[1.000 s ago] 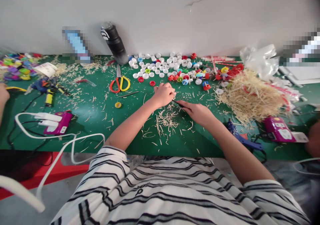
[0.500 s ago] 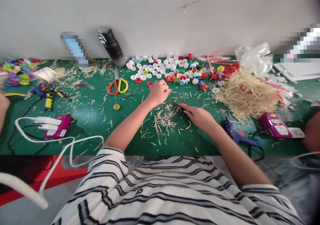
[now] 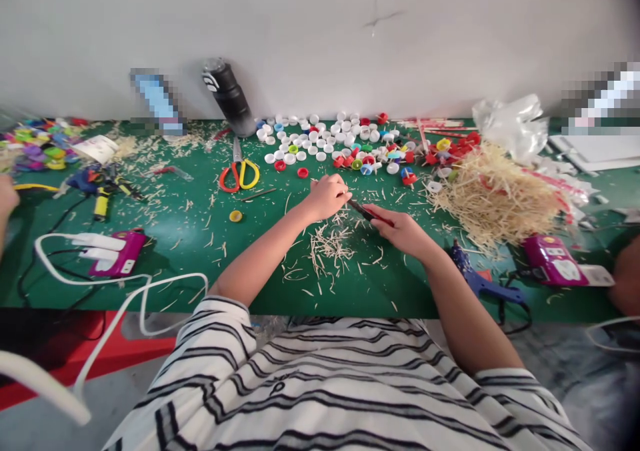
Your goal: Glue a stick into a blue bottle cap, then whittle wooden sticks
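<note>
Near the middle of the green table (image 3: 260, 284), my left hand (image 3: 329, 196) is closed, its fingertips pinched together at the tip of a dark tool; whatever lies between them is too small to make out. My right hand (image 3: 399, 229) is wrapped round that slim black and red tool (image 3: 369, 213), which points up and left to the left fingertips. Just below both hands lies a small loose pile of pale wood slivers (image 3: 330, 247). Beyond them are many white bottle caps (image 3: 320, 141) and coloured caps with sticks (image 3: 370, 159).
Scissors (image 3: 239, 174), a yellow cap (image 3: 235, 216) and a black bottle (image 3: 230, 101) are on the left. To the right are a straw heap (image 3: 500, 194), a blue glue gun (image 3: 480, 281) and a purple power block (image 3: 553, 259). Other people's arms show at both edges.
My left hand has moved slightly right and down, and my right hand has tilted so more of the tool shows. The tool's tip now meets the left fingertips. The view has shifted slightly.
</note>
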The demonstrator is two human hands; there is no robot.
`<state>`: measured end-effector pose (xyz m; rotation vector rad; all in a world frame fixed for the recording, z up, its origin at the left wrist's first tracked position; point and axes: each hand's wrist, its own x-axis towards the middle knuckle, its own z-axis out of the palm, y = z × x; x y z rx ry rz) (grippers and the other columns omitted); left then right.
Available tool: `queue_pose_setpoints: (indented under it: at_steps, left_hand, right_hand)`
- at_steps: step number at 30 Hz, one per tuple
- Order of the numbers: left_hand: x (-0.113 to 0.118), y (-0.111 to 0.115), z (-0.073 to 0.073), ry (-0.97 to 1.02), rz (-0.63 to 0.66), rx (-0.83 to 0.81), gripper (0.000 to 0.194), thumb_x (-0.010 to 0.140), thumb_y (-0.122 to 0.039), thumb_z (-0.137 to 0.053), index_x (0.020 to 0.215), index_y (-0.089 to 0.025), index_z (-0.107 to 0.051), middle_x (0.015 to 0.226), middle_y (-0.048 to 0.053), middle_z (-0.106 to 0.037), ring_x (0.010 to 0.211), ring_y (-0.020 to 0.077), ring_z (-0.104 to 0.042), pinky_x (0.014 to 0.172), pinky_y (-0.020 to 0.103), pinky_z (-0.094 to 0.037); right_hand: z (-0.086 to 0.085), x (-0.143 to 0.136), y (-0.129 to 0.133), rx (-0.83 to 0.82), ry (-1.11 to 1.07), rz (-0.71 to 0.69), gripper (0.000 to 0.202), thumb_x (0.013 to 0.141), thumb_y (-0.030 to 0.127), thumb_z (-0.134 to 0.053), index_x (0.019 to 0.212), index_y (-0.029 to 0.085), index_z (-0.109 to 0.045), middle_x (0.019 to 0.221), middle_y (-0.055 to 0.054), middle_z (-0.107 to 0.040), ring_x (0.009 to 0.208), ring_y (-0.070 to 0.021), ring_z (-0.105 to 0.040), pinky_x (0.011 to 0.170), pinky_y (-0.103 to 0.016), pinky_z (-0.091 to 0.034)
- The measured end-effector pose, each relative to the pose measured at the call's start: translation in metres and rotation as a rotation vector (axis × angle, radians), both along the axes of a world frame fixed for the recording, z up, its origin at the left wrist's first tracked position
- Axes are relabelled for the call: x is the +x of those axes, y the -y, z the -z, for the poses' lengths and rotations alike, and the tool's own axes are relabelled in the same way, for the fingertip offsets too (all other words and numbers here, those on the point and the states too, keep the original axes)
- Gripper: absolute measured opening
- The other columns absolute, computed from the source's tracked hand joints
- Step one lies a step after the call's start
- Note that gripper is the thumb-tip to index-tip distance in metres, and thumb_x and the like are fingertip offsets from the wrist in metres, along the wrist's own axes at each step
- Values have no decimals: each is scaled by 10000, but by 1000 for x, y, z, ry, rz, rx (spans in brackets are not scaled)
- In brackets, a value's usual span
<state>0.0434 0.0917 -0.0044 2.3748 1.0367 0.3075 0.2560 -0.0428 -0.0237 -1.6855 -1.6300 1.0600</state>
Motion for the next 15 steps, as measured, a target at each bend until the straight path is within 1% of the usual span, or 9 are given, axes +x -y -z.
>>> queue_pose_setpoints:
  at_steps: [2, 3, 5, 9, 12, 15]
  left_hand:
    - [-1, -3, 2, -1, -6, 6, 334, 1024, -311, -488, 740, -172, -596, 1250, 105, -663, 1223, 291, -549, 1039, 548, -376]
    - [-2, -4, 3, -3, -6, 10, 344, 1024, -313, -488, 725, -171, -584, 1247, 106, -662, 1219, 290, -549, 1034, 543, -378]
    - [-3, -5, 3, -14, -2, 13, 367, 1025, -317, -483, 697, -170, -556, 1244, 106, -659, 1206, 289, -551, 1021, 533, -382]
    - [-4, -3, 0, -63, -2, 8, 349, 1020, -312, -468, 707, -175, -538, 1256, 110, -654, 1200, 303, -548, 1015, 538, -379]
    - [-5, -2, -4, -88, -1, 4, 327, 1002, -299, -455, 705, -178, -521, 1252, 110, -649, 1221, 322, -533, 1025, 556, -368]
    - [-6, -3, -6, -92, 19, 0, 294, 965, -268, -442, 686, -181, -477, 1216, 108, -638, 1206, 320, -522, 1027, 569, -356]
  right_hand:
    - [-1, 0, 1, -63, -94, 45, 598, 996, 393, -579, 1575, 247, -555, 711, 12, -629, 551, -119, -477, 532, -260, -425]
    - [-1, 0, 2, -87, -135, 73, 612, 995, 391, -584, 1589, 251, -536, 662, 36, -562, 512, -103, -417, 495, -245, -383]
    - [-1, 1, 4, -124, -204, 127, 626, 997, 389, -590, 1606, 261, -510, 631, 61, -481, 476, -85, -351, 452, -226, -327]
    - [3, 3, 6, -135, -274, 188, 623, 1001, 379, -593, 1609, 275, -505, 643, 60, -471, 460, -73, -334, 418, -212, -286]
    - [7, 4, 6, -128, -286, 198, 615, 1000, 382, -603, 1602, 293, -514, 647, 57, -484, 459, -73, -337, 408, -210, -282]
    - [9, 4, 6, -128, -300, 204, 612, 1001, 382, -606, 1600, 305, -514, 648, 59, -487, 459, -72, -334, 404, -210, -283]
